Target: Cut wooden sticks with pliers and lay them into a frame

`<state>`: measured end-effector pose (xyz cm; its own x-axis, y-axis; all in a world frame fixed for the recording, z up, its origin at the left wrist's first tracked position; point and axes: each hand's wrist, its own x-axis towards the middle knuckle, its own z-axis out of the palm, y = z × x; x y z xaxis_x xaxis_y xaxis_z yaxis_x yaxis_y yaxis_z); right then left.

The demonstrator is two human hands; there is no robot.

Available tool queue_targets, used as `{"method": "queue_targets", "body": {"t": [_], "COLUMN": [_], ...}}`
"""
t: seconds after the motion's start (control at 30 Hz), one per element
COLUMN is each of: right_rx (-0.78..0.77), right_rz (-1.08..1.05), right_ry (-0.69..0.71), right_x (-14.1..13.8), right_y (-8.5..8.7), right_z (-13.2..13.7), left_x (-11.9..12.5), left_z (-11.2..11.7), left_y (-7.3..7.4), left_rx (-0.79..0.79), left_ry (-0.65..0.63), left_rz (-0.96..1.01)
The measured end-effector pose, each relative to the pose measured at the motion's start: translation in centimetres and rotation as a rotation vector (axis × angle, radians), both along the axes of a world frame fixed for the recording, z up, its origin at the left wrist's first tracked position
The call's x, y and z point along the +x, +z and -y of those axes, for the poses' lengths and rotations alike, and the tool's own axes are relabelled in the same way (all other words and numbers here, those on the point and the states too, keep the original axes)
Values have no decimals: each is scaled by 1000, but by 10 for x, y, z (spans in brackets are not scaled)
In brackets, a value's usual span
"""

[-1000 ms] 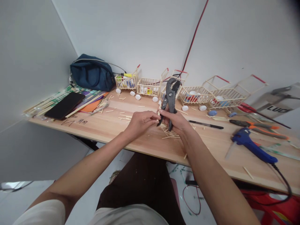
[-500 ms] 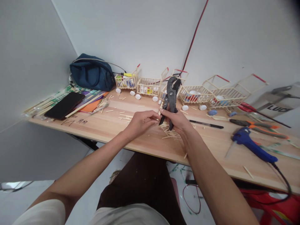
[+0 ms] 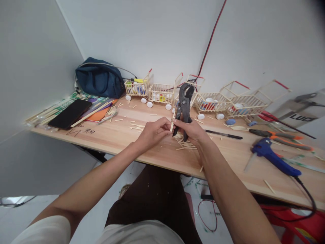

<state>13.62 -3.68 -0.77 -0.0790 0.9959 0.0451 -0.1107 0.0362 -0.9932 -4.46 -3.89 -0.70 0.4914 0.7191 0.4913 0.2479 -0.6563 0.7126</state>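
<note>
Pinching a thin, pale wooden stick [image 3: 172, 126] in the left grip [image 3: 156, 131], just raised slightly; clasping a black, hinged hand cutter [image 3: 186, 105] in the right grip [image 3: 193, 130], barely shifted. Now showing more stick beside the cutter, above the light-brown wooden counter [image 3: 162, 149]: apparently adjusting, not cutting.

Soft even light, faint shadows, blurred right side, 1 dark corner

dark brown trousers [image 3: 149, 206], plain, with a few tiny pale specks [image 3: 148, 185]. over the waist of the trousers, a loose off-white shirt [image 3: 142, 233], softly creased. left of the trousers, a short pale sleeve [image 3: 48, 231] with a plain edge. beyond the trousers, left hand [image 3: 154, 133] and right hand [image 3: 193, 131], both bare.
</note>
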Motion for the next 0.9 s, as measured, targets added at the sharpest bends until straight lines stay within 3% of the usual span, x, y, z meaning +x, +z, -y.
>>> {"method": "queue_targets", "body": {"t": [0.17,0.47,0.7,0.9], "right_rx": [39,107,170,307], "right_rz": [61,187,312,481], "right_ry": [-42,-120,-252,-263], "right_x": [2,-6,-10,-21], "right_y": [-1,2,1,4], "right_z": [-1,1,-2,2], "left_x": [3,11,18,5], "left_z": [0,-15,-18,-12], "left_y": [3,-1,-5,-1], "left_rx": [-272,-663,-761,-771], "left_ry": [-70,-64,-57,-50], "left_rz": [165,382,454,442]}}
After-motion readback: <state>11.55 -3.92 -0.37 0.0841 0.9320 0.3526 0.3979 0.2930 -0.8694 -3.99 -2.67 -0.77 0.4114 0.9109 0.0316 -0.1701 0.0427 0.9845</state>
